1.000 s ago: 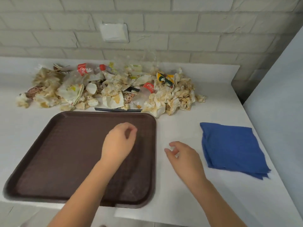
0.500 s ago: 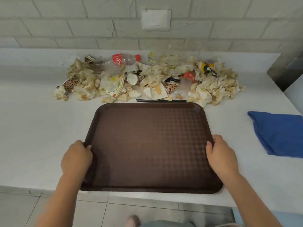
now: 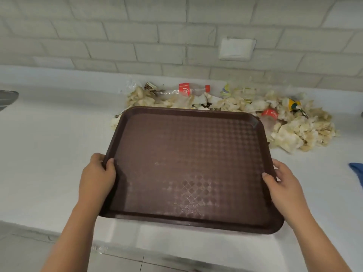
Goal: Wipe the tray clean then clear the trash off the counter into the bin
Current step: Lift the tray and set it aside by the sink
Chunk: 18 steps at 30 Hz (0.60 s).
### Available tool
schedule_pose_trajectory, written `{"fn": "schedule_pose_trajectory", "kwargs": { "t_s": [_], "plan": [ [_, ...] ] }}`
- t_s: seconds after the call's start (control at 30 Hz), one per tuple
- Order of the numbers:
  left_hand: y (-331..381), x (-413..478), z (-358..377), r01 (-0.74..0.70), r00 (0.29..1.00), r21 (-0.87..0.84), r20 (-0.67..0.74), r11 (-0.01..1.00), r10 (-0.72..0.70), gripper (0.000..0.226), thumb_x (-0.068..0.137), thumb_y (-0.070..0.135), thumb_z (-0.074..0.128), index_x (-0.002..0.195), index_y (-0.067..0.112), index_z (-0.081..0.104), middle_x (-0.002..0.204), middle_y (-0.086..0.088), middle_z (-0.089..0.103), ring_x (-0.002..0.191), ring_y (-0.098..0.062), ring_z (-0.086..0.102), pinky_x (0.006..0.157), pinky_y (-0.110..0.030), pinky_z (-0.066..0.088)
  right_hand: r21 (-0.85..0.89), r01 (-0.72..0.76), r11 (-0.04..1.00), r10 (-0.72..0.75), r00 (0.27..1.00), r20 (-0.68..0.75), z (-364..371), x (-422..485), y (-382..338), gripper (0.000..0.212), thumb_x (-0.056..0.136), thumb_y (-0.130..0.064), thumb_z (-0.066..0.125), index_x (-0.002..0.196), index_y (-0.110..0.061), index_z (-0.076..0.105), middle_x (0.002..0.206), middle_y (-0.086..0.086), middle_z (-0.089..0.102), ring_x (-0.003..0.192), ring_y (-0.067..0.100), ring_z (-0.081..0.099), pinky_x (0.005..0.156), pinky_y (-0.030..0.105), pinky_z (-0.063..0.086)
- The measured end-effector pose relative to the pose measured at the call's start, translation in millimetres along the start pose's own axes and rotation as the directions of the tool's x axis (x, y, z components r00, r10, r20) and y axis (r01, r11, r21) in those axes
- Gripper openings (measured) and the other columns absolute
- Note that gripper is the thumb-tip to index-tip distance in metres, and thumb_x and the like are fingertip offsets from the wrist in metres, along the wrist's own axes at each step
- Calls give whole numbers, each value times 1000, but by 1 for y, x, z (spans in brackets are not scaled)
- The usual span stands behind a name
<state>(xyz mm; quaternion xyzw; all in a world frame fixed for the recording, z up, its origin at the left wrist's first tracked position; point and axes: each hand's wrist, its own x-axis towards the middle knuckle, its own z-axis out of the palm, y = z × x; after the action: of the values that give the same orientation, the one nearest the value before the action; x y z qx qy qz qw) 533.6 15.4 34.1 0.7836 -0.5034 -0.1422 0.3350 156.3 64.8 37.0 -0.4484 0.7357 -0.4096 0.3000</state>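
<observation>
A dark brown plastic tray is lifted off the white counter, tilted with its far edge over the trash. My left hand grips its left rim, thumb curled over the edge. My right hand grips the right rim the same way. The tray's inside is bare with faint pale smears near the front. Behind it a pile of trash lies along the wall: crumpled napkins, wrappers and crushed plastic bottles with red labels. A corner of the blue cloth shows at the right edge.
A grey brick wall with a white cover plate stands behind the counter. The edge of a metal sink shows at far left. Tiled floor lies below the counter's front edge.
One second ago both hands hovered over the tray. They took hold of its two sides, then lifted and tilted it off the counter while the view swung to the left.
</observation>
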Motion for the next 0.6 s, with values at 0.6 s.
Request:
{"fn": "schedule_pose_trajectory", "kwargs": {
  "t_s": [0.6],
  "plan": [
    [-193,232,-140,174,974,62,-155,983,-163,25,92,21,53,107,1,56,107,-22,62,99,-39,55,77,-38,39,29,275,961,-275,938,213,304,40,-150,49,95,-16,52,142,-23,41,133,-4,53,123,17,50,96,24,37]
  ]
}}
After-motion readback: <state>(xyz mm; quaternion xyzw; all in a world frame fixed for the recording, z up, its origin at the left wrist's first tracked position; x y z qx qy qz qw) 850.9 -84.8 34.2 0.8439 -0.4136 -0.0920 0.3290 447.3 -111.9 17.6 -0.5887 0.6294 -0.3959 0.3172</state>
